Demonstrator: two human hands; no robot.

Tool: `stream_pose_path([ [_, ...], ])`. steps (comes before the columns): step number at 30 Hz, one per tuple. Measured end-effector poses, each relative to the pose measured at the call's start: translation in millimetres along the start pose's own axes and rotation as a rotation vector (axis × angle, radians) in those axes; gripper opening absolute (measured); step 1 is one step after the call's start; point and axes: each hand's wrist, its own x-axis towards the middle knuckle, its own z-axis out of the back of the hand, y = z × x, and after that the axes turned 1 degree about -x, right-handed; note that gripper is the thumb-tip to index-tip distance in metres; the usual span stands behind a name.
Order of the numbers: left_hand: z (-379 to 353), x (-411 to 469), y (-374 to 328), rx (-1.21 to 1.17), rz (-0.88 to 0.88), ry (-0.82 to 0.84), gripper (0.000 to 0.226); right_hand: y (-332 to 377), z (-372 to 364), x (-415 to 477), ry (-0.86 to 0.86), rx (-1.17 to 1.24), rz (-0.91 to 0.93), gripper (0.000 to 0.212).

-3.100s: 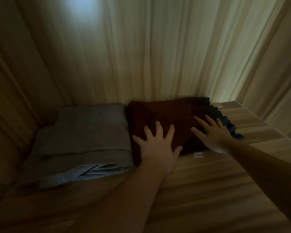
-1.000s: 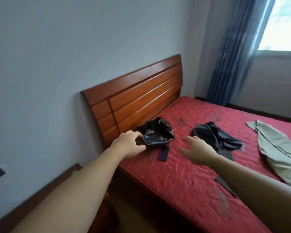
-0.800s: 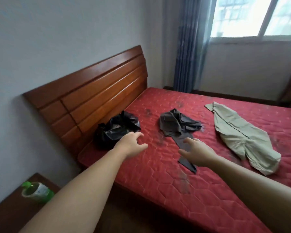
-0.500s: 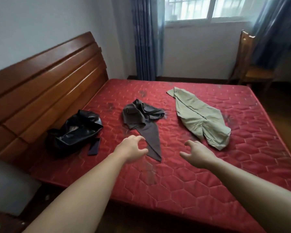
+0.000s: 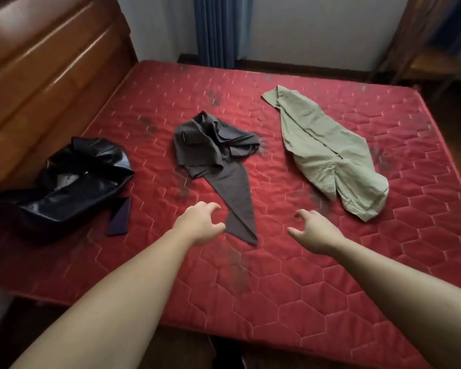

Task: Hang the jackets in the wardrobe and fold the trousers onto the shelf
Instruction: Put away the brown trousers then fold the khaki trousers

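Dim, soft light; blurred, warped edges

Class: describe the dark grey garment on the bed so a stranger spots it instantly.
Three garments lie along the red mattress. The dark grey garment is the middle one. Its matte cloth tapers to a point, unlike the shiny black garment and the pale green garment.

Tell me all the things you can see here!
Mattress: one, red, centre of view.
Headboard: one, brown wood, at the left.
Black garment: one, shiny black, crumpled on the mattress by the headboard.
Grey garment: one, dark grey, mid-mattress.
Green garment: one, pale green, on the mattress at the right.
Curtain: one, blue, by the far wall.
Chair: one, brown wood, far right corner.
Hands: two, bare, empty, left hand and right hand above the mattress's near part, fingers loosely curled.
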Motion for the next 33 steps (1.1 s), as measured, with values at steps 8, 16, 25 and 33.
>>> stream_pose_path([
  [8,-60.6,102.6,47.7,-0.009,0.044,0.102,0.057,15.3,-88.4,108.6,0.160,0.018,-0.067,0.061],
  [16,-126.8,174.8,-30.8,0.008,-0.037,0.178,0.056,-93.4,-91.6,165.5,0.163,0.053,-0.178,0.063],
  [25,-228.8,262.9,-231.5,-0.030,-0.150,0.162,0.055,-293.0,-31.8,234.9,0.011,0.144,-0.284,0.057],
  [33,-318.8,304.1,-319.5,-0.054,-0.171,0.196,0.055,-392.0,-33.0,298.8,-0.240,0.700,-0.643,0.082],
])
